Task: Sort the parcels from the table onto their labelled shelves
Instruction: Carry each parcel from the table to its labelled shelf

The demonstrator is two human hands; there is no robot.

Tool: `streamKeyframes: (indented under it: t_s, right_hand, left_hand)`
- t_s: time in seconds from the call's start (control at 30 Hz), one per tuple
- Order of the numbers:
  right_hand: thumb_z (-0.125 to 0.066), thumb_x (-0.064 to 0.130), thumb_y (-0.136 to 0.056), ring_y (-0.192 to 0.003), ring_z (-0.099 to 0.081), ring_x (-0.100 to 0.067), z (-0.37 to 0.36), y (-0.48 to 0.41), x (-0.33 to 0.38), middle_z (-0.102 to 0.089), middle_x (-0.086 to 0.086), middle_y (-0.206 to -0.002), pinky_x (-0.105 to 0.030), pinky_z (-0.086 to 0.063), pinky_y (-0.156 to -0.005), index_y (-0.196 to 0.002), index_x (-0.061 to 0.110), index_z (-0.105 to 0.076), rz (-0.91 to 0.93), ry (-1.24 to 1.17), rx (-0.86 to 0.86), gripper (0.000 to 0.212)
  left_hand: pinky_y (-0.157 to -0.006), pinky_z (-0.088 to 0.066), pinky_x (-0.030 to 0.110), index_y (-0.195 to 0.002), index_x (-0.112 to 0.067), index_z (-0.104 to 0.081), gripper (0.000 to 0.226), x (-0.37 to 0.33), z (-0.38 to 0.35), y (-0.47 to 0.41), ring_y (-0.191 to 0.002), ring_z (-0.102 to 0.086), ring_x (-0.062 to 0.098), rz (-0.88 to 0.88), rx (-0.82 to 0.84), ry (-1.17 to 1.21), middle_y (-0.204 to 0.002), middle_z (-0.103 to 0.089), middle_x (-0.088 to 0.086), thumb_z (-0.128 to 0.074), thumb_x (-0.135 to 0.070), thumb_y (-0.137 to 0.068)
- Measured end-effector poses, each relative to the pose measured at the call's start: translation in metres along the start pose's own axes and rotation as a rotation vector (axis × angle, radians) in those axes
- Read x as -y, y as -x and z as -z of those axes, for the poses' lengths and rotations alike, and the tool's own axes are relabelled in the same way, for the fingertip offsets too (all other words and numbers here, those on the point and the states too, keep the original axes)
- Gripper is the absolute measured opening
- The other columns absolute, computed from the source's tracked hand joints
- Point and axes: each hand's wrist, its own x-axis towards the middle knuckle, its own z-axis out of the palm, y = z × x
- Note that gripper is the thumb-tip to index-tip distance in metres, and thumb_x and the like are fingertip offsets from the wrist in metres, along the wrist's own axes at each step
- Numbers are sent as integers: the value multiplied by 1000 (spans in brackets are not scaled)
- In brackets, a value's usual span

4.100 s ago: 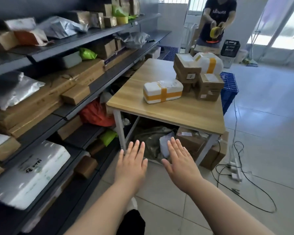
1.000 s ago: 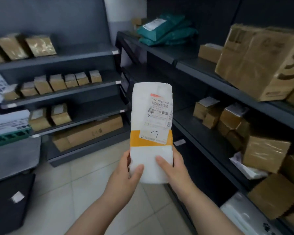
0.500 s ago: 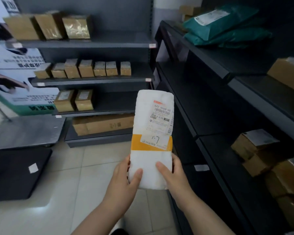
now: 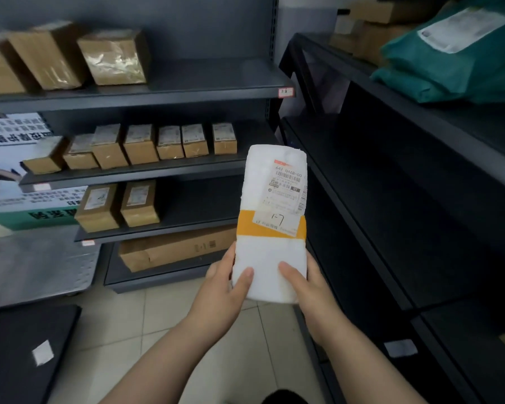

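White foam parcel (image 4: 270,217), orange tape band, printed label, "1-7" tag, gripped upright by both hands (image 4: 267,282)

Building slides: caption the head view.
Left hand and right hand hold a white parcel, label toward camera, before shelves of cardboard boxes.

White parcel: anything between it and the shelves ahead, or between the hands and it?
Nothing visible. Left hand and right hand grip the white parcel at its lower end. Open air separates it from the grey shelves, which have bare board right of the cardboard boxes. Matching shelf tag unreadable.
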Motion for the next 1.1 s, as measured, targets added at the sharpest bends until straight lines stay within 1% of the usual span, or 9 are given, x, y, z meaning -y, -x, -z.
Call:
streamKeyframes:
  t_s: [0.1, 0.27, 0.4, 0.6, 0.7, 0.77, 0.87, 1.0, 1.1]
  right_hand:
    - [-62, 28, -89, -104, -63, -5, -1, -31, 8, -65, 17, -117, -31, -53, -85, -130, 44, -46, 7, 14, 0, 47]
    - [-63, 27, -89, -104, -63, -12, 5, -104, 13, -64, 12, -115, -42, -52, -93, -130, 41, -43, -97, 46, -71, 48]
    - [-62, 35, -88, -102, -60, -16, 16, -176, 19, -60, 8, -113, -42, -51, -91, -133, 29, -36, -199, 65, -133, 52]
    - [-54, 32, -93, -93, -60, -7, 29, -284, 54, -61, 9, -108, -23, -47, -68, -125, 29, -47, -217, 111, -75, 32]
    - [-51, 34, -95, -88, -56, -2, 34, -329, 70, -57, 16, -100, -20, -42, -61, -117, 37, -43, -211, 137, -48, 24]
    - [-51, 36, -94, -88, -55, -3, 37, -356, 75, -56, 16, -100, -21, -41, -61, -119, 38, -41, -219, 144, -38, 26]
    - [-50, 39, -94, -88, -55, -5, 39, -390, 77, -55, 14, -102, -23, -41, -60, -129, 35, -39, -235, 153, -64, 37]
    - [-52, 44, -92, -88, -55, -12, 36, -421, 69, -55, -1, -116, -26, -41, -59, -139, 24, -34, -266, 157, -127, 55]
    - [-49, 46, -93, -89, -55, -12, 33, -437, 69, -55, -2, -117, -26, -42, -60, -138, 24, -35, -270, 169, -133, 52]
  left_hand:
    - [-98, -47, 37, -140, -51, -31, 57, -1, 3, -34, -117, -52, 4, 44, 8, 105, -130, -53, -15, -46, -59, -85]
    - [-79, -45, 14, -130, -28, -36, 41, -1, -1, -98, -103, -54, -6, 208, -57, 220, -124, -54, -15, -55, -32, -94]
    - [-77, -43, 14, -121, -31, -39, 30, 0, -4, -165, -102, -54, -6, 251, -47, 198, -116, -55, -17, -53, -32, -95]
    - [-94, -48, 33, -128, -37, -42, 31, -13, 0, -269, -106, -57, 2, 286, -31, 185, -114, -59, -19, -48, -38, -97]
    - [-74, -44, 8, -128, -38, -41, 28, -23, 1, -315, -97, -53, -7, 277, -23, 175, -108, -56, -23, -44, -34, -100]
    - [-68, -39, 3, -129, -36, -43, 29, -27, 0, -341, -95, -52, -6, 266, -32, 160, -111, -57, -19, -42, -32, -101]
    - [-79, -43, 9, -134, -38, -41, 33, -29, -3, -368, -100, -53, -3, 253, -40, 166, -112, -55, -20, -40, -32, -101]
    - [-102, -44, 36, -139, -43, -35, 42, -17, -5, -389, -115, -53, 7, 266, -15, 217, -123, -55, -18, -44, -35, -99]
    - [-98, -44, 29, -141, -42, -32, 47, -10, -1, -404, -114, -51, 4, 256, 8, 172, -128, -54, -17, -47, -38, -98]
